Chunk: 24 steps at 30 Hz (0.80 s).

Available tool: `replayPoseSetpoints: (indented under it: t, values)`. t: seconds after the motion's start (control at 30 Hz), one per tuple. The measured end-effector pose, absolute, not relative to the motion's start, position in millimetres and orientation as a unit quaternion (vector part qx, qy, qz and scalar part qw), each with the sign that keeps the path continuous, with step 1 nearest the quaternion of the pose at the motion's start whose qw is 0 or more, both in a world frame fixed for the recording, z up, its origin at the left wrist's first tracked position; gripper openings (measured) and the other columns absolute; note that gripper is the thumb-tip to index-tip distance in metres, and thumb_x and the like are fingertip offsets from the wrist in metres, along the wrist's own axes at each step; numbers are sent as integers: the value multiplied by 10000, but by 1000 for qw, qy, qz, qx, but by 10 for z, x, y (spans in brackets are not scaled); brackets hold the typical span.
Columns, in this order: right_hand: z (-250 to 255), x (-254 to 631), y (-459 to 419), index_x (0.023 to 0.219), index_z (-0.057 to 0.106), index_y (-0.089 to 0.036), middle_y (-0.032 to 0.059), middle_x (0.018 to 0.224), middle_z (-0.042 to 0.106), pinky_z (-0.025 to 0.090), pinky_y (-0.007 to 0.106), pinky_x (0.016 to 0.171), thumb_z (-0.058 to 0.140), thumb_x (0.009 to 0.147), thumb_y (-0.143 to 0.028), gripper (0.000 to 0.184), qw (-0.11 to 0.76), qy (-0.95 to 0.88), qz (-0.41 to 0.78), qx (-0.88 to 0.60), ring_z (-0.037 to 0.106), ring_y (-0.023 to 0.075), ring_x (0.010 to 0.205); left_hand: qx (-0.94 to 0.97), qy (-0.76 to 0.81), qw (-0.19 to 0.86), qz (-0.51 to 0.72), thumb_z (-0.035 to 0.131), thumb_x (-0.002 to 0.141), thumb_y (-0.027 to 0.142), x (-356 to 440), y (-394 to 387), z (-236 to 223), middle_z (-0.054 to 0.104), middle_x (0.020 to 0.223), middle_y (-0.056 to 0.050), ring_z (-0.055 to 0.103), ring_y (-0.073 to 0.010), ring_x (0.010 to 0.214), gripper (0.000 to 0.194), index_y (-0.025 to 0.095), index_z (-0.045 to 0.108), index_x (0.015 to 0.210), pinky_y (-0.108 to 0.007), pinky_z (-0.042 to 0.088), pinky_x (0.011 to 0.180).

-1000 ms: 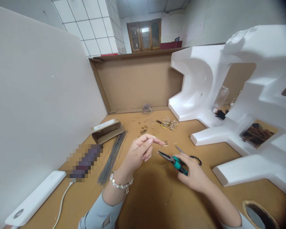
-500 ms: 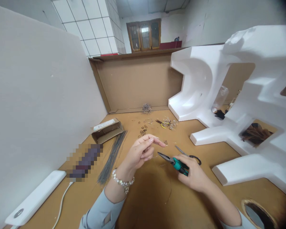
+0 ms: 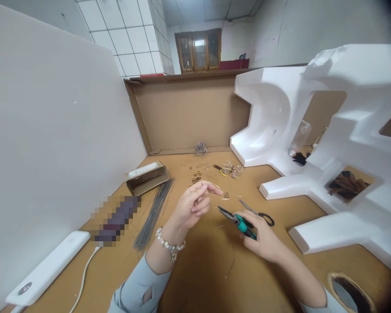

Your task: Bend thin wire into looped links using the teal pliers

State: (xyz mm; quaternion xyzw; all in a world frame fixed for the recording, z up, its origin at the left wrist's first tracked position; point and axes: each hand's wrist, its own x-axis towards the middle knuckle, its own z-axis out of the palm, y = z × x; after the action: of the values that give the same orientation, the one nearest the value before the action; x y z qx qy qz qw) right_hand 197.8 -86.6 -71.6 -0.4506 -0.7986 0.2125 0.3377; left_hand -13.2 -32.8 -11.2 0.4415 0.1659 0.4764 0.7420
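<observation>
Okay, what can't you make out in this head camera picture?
All in the head view:
Dark object: obscured by pixel blocks.
Left hand: anything pinched is too small to tell.
Pliers: handles partly hidden by the right hand.
White cable: cut off by the bottom edge.

Your sleeves (image 3: 133,284) are plain pale grey-blue, your bracelet (image 3: 169,245) pearly white. Your long-nosed pliers (image 3: 240,223) show teal-green and black handles with dark grey jaws; the second pliers (image 3: 220,170) have yellow handles, the scissors (image 3: 266,218) black ones. You see the tabletop (image 3: 198,278) in ochre brown, the wire bundle (image 3: 154,216) in grey, the foam block (image 3: 329,232) in plain white, and the tiled pillar (image 3: 133,41) in white with a dark grid.
</observation>
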Motion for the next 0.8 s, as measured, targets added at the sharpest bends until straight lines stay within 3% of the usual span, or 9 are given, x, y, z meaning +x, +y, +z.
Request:
replayPoseSetpoints:
  t: [0.23, 0.8]
  values:
    - [-759, 1985, -836, 1027, 543, -200, 50, 927, 602, 446, 320, 797, 480, 608, -79, 441, 344, -802, 214, -439, 579, 203, 851, 268, 143, 853, 423, 346, 907, 118, -124, -266, -182, 611, 785, -62, 159, 51, 310, 277, 75, 599, 802, -50, 195, 281]
    - [-736, 1983, -856, 995, 561, -202, 37, 871, 607, 456, 291, 731, 471, 588, -63, 440, 360, -802, 209, -429, 583, 188, 781, 182, 159, 897, 371, 306, 933, 124, -14, -296, -248, 613, 774, -67, 235, 57, 290, 307, 65, 578, 804, -35, 225, 257]
